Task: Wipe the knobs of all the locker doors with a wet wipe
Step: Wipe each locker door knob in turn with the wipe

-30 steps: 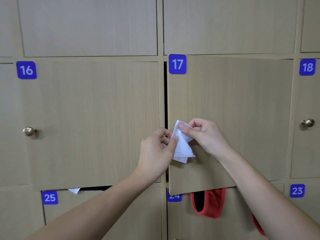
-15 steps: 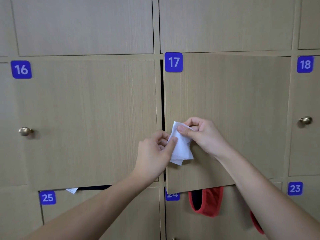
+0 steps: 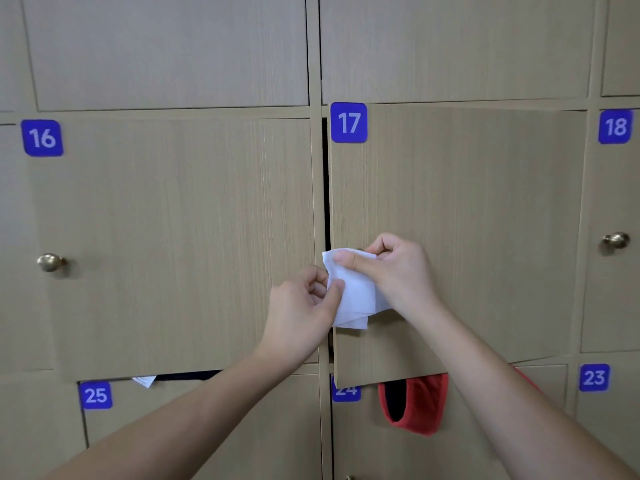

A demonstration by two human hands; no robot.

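Head view: two bare forearms come up from the near bottom edge and meet at the middle of the locker wall. Left hand (image 3: 301,313) grip: thumb and curled fingers clamped on the left edge of the wet wipe (image 3: 353,292). Right hand (image 3: 398,271) grip: thumb and fingers pinched on the wipe's upper part, right against door 17 (image 3: 467,220). Wipe is white, folded, hanging between the two hands, lower corner loose. Door 17's knob isn't visible; probably under the wipe and right hand, can't confirm.

Behind the hands, door 17 stands ajar, dark gap along its left edge, bottom edge hanging over the row below. Door 16 (image 3: 173,237) on the left also sits slightly out, its brass knob (image 3: 50,262) bare at far left. Door 18's knob (image 3: 615,240) bare at far right. Below: a red fabric item (image 3: 419,407) hangs out under door 17 beside label 24, and a white paper scrap (image 3: 144,380) pokes out near label 25.

Judgement: wiping or refolding at 17, with several knobs left.

Risks:
- Door 17 is loose, so pushing on the knob could swing it and the wipe slips off, leaving the knob half cleaned.
- Two-handed pinch on a thin damp wipe; pulling apart could tear it or drop it.
- Loose lower corner may snag on the door edge.
- Red fabric could get jammed if the door is pushed shut.
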